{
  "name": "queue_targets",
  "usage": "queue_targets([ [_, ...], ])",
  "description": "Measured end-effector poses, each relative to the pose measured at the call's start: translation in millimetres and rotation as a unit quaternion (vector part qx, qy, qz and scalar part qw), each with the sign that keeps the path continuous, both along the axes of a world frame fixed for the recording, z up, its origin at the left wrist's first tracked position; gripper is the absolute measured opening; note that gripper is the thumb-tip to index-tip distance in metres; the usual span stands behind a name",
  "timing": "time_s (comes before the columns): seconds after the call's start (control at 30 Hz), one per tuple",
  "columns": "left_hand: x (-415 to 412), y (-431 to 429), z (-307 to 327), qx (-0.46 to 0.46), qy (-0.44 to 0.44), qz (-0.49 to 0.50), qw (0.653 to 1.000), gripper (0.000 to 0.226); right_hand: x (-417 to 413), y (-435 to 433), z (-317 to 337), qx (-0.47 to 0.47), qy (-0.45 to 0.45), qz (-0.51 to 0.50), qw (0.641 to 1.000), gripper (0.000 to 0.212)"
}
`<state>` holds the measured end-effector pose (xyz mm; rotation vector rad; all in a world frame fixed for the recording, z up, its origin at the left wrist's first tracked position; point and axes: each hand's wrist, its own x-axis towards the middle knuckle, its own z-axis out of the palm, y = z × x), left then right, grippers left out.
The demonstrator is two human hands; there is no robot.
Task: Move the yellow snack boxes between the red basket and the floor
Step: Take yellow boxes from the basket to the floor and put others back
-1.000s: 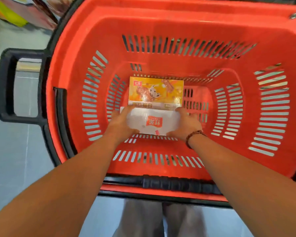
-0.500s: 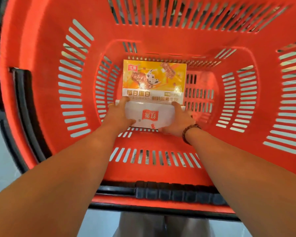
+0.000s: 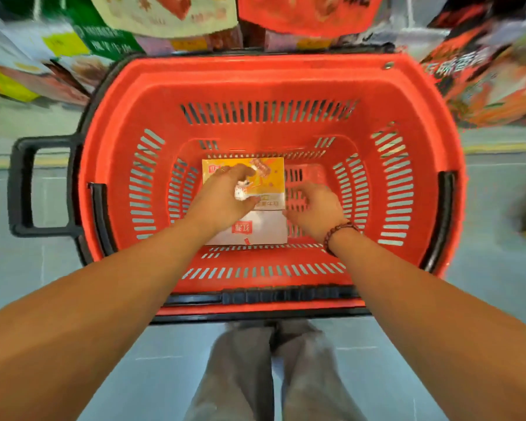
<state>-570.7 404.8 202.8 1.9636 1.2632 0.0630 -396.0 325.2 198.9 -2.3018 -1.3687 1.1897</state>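
Red basket: one yellow snack box inside, its white side bearing a red logo, characters unreadable. Left hand spread loosely over the box; right hand beside it, slack, empty.

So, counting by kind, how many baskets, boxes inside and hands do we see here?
basket: 1
box: 1
hands: 2, left hand and right hand
total: 4
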Motion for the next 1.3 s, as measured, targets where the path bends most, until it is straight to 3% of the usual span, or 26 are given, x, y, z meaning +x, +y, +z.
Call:
queue_targets([
  [0.23,58,-26,110,0.039,-0.069,-0.091,0.993,0.035,43,-54,107,0.136,0.014,-0.160,0.978,0.046],
  [0.4,134,-59,157,0.051,-0.097,-0.194,0.975,0.052,90,-126,148,0.126,-0.010,-0.234,0.964,0.048],
  [0.5,189,-93,170,0.058,-0.098,-0.242,0.964,0.042,127,-176,157,0.130,-0.022,-0.276,0.952,0.047],
  [0.77,328,-246,154,0.018,-0.108,-0.322,0.940,0.037,232,-357,161,0.141,-0.052,-0.407,0.901,0.046],
  [1.0,416,-382,140,-0.012,-0.099,-0.387,0.917,0.037,299,-511,146,0.082,-0.060,-0.508,0.855,0.047],
  [1.2,483,-445,108,-0.060,-0.059,-0.438,0.895,0.040,346,-579,116,0.040,-0.057,-0.589,0.805,0.053],
  [1.3,515,-455,83,-0.061,-0.034,-0.458,0.886,0.042,364,-600,98,0.008,-0.058,-0.601,0.797,0.051],
])
